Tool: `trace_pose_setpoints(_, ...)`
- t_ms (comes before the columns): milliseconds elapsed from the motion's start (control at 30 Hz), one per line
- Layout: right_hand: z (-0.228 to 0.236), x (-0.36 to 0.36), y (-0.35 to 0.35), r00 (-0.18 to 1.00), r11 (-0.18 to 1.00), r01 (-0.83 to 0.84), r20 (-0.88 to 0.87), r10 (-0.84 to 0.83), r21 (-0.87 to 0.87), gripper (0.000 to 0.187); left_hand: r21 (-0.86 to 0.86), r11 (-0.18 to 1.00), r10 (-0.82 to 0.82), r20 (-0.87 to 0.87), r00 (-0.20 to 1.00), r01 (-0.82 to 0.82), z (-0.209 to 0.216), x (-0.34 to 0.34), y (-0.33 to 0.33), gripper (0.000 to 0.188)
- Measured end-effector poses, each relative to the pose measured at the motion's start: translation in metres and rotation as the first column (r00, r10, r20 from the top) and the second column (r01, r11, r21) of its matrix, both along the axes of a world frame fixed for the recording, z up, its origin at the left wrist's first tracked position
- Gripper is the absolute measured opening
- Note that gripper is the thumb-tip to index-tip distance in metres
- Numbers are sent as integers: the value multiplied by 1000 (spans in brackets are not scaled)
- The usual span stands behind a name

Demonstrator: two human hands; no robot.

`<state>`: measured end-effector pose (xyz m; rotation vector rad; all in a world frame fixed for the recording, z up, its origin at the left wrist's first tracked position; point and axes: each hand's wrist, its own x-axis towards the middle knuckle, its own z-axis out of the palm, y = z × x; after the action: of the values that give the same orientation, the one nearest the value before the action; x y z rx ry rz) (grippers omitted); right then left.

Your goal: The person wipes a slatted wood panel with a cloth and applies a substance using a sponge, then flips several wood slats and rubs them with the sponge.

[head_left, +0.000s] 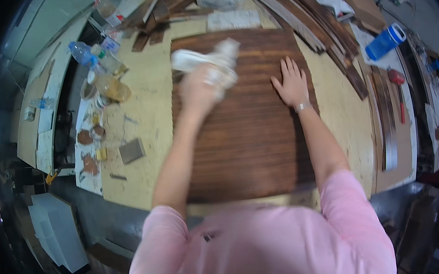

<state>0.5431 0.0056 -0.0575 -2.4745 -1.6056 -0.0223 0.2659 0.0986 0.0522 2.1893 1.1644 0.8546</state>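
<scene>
Pale surface (148, 107) under brown board (243, 140), our left grip (200, 88) clamped on white cloth (227, 59), our right grip (293, 85) spread on the board

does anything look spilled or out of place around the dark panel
Reddish-brown patches on the white sheet, left of the panel, look like spilled powder or stain; I can't tell which. No clear damage shows on the dark panel itself.
</scene>
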Motion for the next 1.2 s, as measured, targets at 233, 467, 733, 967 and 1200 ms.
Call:
trace_pose_setpoints(233,3,-1,7,998,996,-48,30,50,-70,79,95,905,-344,-411,844,414,-90,94,9,58)
trace_pose_setpoints(467,1,0,8,997,999,-36,61,37,-21,76,199,979,-6,-165,986,39,-117,-72,93,44)
trace_pose_setpoints(733,5,-8,10,997,998,-60,58,60,7,76,206,969,157,-95,983,-134,-122,-34,212,52)
trace_pose_setpoints(967,14,-5,13,999,981,-14,42,22,-195,76,-95,859,-503,29,864,503,-113,241,76,36)
trace_pose_setpoints(1200,17,-5,10,1000,993,-9,4,9,-122,77,36,938,-344,14,939,344,-39,203,107,50)
